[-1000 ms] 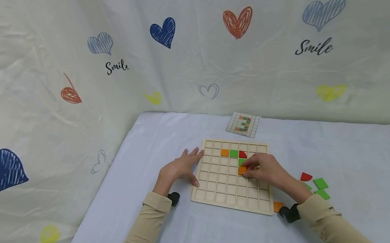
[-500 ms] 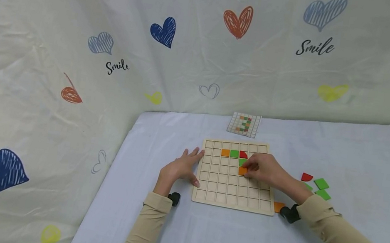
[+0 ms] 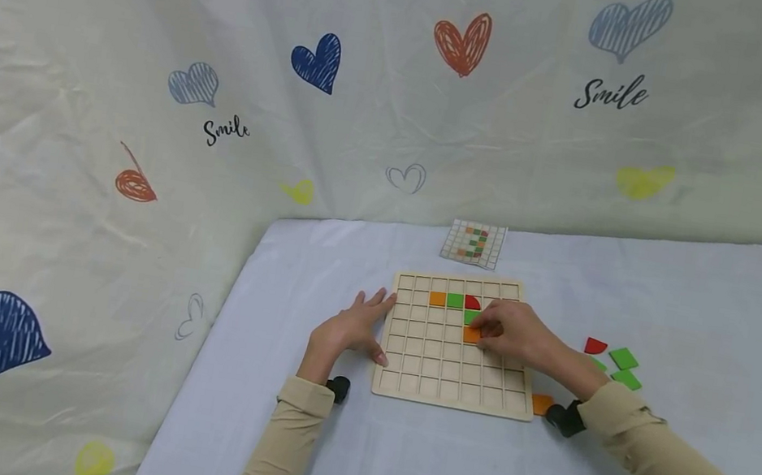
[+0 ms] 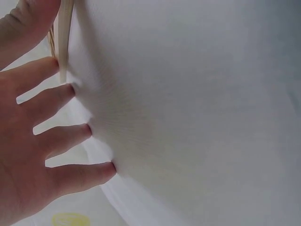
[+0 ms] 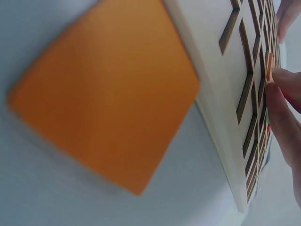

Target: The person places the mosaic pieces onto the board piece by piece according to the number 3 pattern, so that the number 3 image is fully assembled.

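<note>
A wooden grid board (image 3: 417, 366) lies flat on the white cloth. My right hand (image 3: 518, 332) is over it, thumb and fingertips pinching an orange square tile (image 3: 471, 335) at a cell just below a green square tile (image 3: 471, 317). In the right wrist view that orange tile (image 5: 270, 66) looks tilted up from the grid. Above sits a row of an orange tile (image 3: 437, 298), a green tile (image 3: 454, 301) and a red quarter-circle tile (image 3: 472, 303). My left hand (image 3: 354, 327) is spread at the board's left edge, its thumb and index finger touching the rim.
A printed pattern card (image 3: 454, 253) lies behind the board. To the right are a red quarter-circle tile (image 3: 595, 346) and several green tiles (image 3: 624, 358), one partly hidden by the right forearm. A loose orange tile (image 3: 541, 405) lies against the board's lower right corner.
Hands, board and tiles keep nearly the same places. Only a slight shift of the whole head view shows.
</note>
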Tool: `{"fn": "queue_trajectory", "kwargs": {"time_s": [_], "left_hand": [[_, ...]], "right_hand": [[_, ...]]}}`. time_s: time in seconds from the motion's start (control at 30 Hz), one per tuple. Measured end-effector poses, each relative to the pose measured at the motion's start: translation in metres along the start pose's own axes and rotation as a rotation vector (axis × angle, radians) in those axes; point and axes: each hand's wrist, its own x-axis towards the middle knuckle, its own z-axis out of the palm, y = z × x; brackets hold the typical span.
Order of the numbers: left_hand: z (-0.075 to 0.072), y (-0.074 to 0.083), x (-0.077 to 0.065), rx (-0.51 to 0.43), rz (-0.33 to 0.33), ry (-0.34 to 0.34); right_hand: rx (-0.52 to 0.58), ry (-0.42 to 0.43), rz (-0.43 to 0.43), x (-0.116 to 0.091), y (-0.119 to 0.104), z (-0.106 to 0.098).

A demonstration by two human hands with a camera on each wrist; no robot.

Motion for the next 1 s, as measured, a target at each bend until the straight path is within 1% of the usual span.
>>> {"fn": "queue_trajectory", "kwargs": {"time_s": [0.23, 0.47, 0.7, 0.9, 1.0], "left_hand": [[0.000, 0.002, 0.000, 0.010, -0.010, -0.011], [-0.001, 0.001, 0.000, 0.003, -0.005, -0.015], [-0.001, 0.001, 0.001, 0.001, 0.013, -0.018], [-0.001, 0.003, 0.001, -0.006, 0.011, -0.016], [-0.002, 0.003, 0.001, -0.010, 0.006, -0.013]], "right_hand": [[0.027, 0.018, -0.025, -0.006, 0.000, -0.003], [0.042, 0.003, -0.019, -0.012, 0.002, -0.010], [0.062, -0.022, -0.010, -0.026, 0.005, -0.018], [0.038, -0.006, 0.007, -0.039, 0.011, -0.025], [0.026, 0.007, -0.002, -0.045, 0.016, -0.029]]}}
